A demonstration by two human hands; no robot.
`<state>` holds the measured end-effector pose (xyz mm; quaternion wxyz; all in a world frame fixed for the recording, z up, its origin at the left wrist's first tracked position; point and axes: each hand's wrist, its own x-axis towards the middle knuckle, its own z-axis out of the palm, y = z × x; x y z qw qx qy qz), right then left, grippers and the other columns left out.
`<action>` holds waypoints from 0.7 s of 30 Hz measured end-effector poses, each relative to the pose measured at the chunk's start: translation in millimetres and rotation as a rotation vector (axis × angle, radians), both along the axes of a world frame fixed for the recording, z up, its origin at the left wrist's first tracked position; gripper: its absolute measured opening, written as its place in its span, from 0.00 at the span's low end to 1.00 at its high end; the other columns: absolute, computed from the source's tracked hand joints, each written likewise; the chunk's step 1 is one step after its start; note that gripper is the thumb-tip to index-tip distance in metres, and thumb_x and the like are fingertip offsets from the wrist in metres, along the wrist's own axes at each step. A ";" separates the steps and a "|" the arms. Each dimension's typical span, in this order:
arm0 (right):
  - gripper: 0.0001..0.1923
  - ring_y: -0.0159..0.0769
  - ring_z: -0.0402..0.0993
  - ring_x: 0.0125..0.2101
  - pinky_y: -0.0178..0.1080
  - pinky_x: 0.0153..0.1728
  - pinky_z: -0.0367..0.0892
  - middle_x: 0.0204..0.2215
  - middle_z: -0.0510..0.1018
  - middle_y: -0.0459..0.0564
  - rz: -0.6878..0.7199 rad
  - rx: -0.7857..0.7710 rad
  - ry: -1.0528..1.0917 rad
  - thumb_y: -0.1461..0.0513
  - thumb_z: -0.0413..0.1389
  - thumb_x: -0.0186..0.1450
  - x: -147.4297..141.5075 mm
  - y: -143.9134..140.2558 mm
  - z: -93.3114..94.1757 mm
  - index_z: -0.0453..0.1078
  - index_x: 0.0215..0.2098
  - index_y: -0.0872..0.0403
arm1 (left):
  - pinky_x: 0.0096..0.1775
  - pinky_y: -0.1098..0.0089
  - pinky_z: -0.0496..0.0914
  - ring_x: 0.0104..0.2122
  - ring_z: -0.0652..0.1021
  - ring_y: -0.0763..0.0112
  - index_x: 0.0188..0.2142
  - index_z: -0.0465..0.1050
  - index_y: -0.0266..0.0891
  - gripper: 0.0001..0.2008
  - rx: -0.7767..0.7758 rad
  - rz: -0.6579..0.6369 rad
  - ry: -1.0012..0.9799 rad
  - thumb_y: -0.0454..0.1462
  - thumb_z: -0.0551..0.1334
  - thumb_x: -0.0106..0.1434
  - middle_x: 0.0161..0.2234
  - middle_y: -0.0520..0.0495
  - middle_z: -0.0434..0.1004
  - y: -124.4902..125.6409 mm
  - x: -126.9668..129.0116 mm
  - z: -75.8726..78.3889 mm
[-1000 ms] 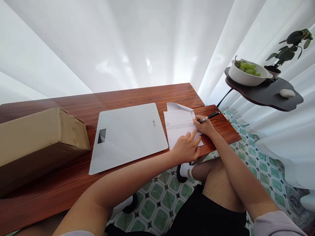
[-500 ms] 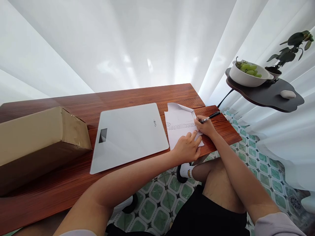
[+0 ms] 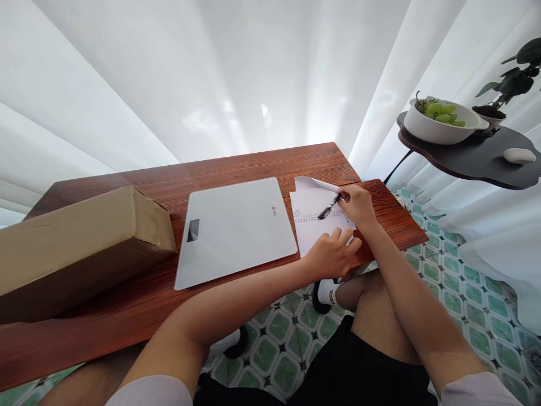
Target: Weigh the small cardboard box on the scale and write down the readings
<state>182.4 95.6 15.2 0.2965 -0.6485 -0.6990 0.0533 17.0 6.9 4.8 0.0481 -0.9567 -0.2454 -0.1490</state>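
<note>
Sheets of white paper [image 3: 310, 206] with handwritten lines lie on the wooden table, one upper edge curled over. My right hand [image 3: 357, 207] is above the right side of the paper, its fingers pinched on one end of a black pen [image 3: 329, 207] that slants down to the left over the writing. The pen looks slightly blurred. My left hand [image 3: 332, 251] rests flat across the lower part of the paper, fingers a little apart, holding nothing. Left of the paper lies a flat white scale [image 3: 236, 231] with a small dark display.
A brown cardboard box [image 3: 93, 242] stands on the left of the wooden table [image 3: 236, 162]. At right, a dark wavy side table [image 3: 473, 160] carries a white bowl [image 3: 439, 131] of green grapes, a potted plant [image 3: 513, 79] and a white mouse [image 3: 519, 155].
The pen has swung round in my right hand, from pointing up to the right to lying down-left over the writing. My left hand stays on the paper. The view has shifted slightly.
</note>
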 end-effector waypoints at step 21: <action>0.15 0.52 0.76 0.42 0.44 0.40 0.66 0.38 0.81 0.60 -0.169 -0.215 -0.193 0.66 0.56 0.65 -32.9 -0.6 18.3 0.75 0.49 0.60 | 0.26 0.64 0.55 0.31 0.68 0.65 0.44 0.69 0.41 0.10 0.201 -0.073 0.126 0.34 0.50 0.73 0.37 0.45 0.71 -20.8 -40.0 24.1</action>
